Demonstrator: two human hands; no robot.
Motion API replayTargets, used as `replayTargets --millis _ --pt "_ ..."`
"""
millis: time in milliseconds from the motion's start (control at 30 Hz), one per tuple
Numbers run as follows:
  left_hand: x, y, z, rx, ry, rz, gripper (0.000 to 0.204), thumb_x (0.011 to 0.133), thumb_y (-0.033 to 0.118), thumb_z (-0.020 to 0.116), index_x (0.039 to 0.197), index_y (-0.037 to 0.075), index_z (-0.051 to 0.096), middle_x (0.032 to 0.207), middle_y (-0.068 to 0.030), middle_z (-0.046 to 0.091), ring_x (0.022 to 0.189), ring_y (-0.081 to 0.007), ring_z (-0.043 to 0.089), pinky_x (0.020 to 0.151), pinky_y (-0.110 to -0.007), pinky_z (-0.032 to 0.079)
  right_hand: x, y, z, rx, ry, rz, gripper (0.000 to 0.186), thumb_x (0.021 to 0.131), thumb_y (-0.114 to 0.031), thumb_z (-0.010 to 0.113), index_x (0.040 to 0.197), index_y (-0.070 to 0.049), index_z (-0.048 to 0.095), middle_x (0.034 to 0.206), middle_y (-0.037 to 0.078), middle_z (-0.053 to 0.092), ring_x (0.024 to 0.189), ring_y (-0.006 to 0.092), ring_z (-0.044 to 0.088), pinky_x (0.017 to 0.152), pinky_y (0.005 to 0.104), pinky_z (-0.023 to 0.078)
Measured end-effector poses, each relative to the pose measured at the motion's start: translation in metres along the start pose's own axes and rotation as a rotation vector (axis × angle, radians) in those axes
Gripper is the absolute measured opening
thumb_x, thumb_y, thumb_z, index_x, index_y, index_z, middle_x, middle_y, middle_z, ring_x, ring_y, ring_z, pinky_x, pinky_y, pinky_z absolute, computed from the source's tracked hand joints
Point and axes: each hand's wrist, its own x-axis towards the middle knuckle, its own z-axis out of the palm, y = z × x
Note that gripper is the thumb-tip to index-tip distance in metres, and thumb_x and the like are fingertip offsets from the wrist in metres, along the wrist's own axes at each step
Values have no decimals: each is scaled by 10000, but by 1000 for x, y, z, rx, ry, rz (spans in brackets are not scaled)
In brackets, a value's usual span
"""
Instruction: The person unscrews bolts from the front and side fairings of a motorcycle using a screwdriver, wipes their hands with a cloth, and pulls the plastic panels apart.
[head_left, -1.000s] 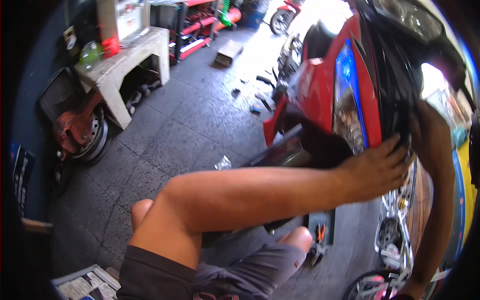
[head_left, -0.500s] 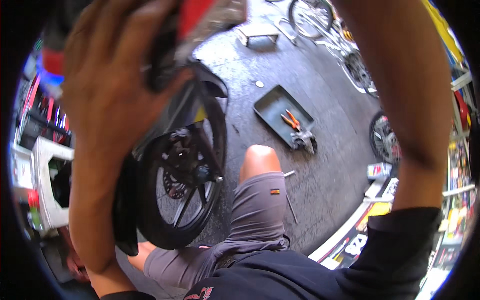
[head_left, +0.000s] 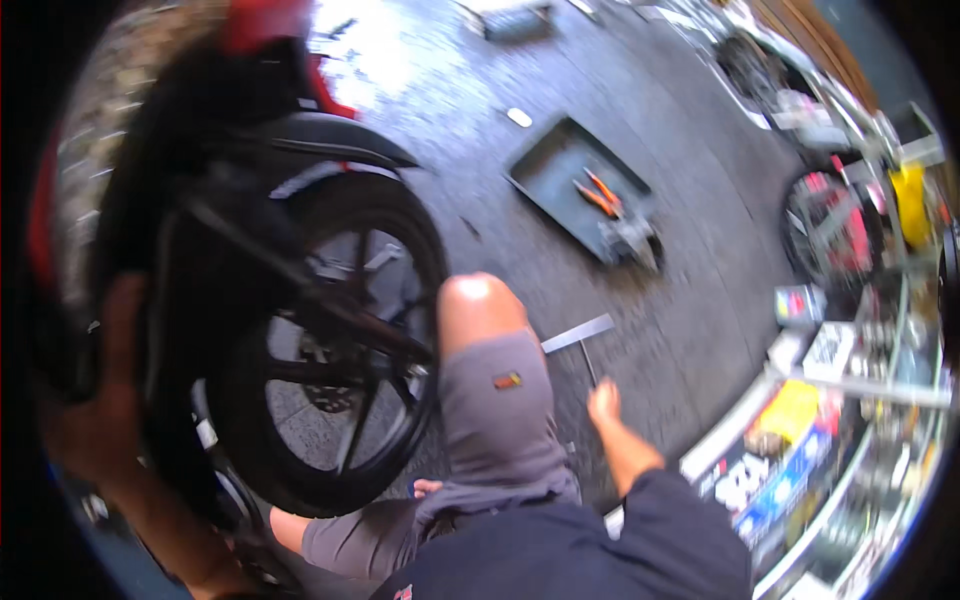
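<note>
The left forearm (head_left: 175, 525) rises from the lower left edge, its hand (head_left: 105, 425) lifted, with one finger (head_left: 124, 310) pointing upward; shadow and blur hide the grip. The right forearm (head_left: 632, 458) reaches forward and down, leaning leftward, the right hand (head_left: 603, 402) low, its fingers bunched together, their closure unclear.

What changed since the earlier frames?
The right hand came down from the motorcycle to the shaft of the T-shaped tool; how firmly it grips is unclear. Unchanged: left hand up at the motorcycle's front, orange-handled pliers in the dark tray.
</note>
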Motion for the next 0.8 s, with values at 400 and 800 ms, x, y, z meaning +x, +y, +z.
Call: replayTargets --millis 400,800 --pt "34 39 -64 -450 238 468 648 740 480 711 1265 133 557 1403 -132 489 1347 -372 407 1124 -521 280 12 -49 -59 1204 -202 191 498 913 -456 587 1220 -67 535 834 126 669 671 244 634 623 406 518" --pt "43 41 -62 -656 264 502 652 742 449 714 1265 102 540 1427 -146 459 1381 -329 357 1139 -497 251 -173 -378 -581 1671 429 -1388 244 1012 -161 498 1225 -44 524 1140 210 650 1002 292 677 856 396 585"
